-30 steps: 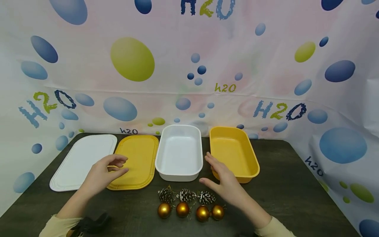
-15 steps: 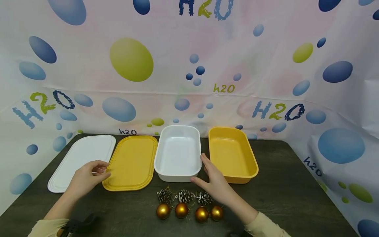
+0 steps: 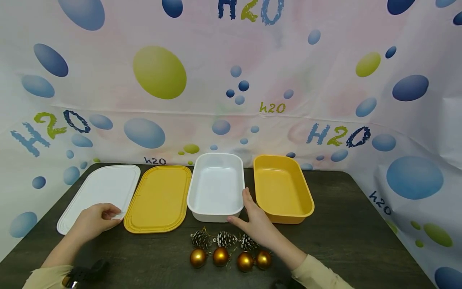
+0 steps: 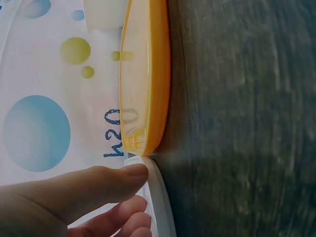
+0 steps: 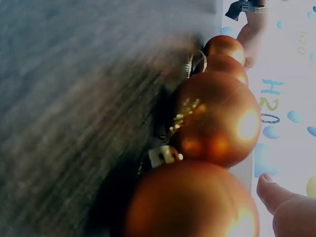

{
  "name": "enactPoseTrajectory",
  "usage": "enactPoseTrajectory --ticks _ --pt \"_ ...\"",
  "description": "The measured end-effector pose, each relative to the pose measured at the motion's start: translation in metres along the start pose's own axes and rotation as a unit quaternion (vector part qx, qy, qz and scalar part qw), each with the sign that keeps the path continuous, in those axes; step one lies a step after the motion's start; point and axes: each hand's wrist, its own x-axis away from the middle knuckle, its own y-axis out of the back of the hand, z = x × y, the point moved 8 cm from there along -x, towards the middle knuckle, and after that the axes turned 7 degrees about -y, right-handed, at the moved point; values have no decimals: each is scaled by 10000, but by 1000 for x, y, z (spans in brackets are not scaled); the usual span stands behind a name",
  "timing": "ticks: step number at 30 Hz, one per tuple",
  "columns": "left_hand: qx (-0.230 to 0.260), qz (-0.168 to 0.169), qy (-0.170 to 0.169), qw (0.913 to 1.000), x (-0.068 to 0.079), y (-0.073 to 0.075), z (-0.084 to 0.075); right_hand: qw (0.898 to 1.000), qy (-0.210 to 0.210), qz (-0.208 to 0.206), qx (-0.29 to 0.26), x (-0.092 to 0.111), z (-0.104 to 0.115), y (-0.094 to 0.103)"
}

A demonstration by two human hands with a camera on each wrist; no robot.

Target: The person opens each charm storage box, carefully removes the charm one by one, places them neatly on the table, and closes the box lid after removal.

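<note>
My left hand (image 3: 93,220) hovers over the near right corner of the white lid (image 3: 104,184), its fingers loosely bent. In the left wrist view the thumb (image 4: 108,185) lies right at the white lid's rim (image 4: 160,202), beside the end of the yellow lid (image 4: 158,94). My right hand (image 3: 258,224) stretches its fingers along the right side of the white container (image 3: 216,188), thumb near its front corner. Below that hand lie several gold ball ornaments (image 3: 221,257), large in the right wrist view (image 5: 217,118), and three frosted pine cones (image 3: 226,239).
The flat yellow lid (image 3: 159,196) lies between the white lid and the white container. On the right stands a deep yellow container (image 3: 281,188). All rest on a dark wooden table (image 3: 353,241), with a bubble-patterned curtain (image 3: 202,80) behind it.
My left hand has moved left and down, from above the yellow lid to the white lid's near corner. My right hand has shifted slightly left, closer to the white container.
</note>
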Motion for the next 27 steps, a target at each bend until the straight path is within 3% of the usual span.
enactPoseTrajectory --ticks 10,16,21,27 --pt "72 153 -137 9998 0 -6 -2 9999 -39 107 -37 -10 -5 -4" --pt "-59 38 -284 9996 -1 -5 -7 10000 3 54 45 -10 -6 -2" --pt "-284 -332 -299 9986 -2 2 -14 10000 53 10 22 -10 -8 -2" --pt "-725 -1324 -335 9880 -1 30 -30 10000 56 62 -39 -11 -10 -2"
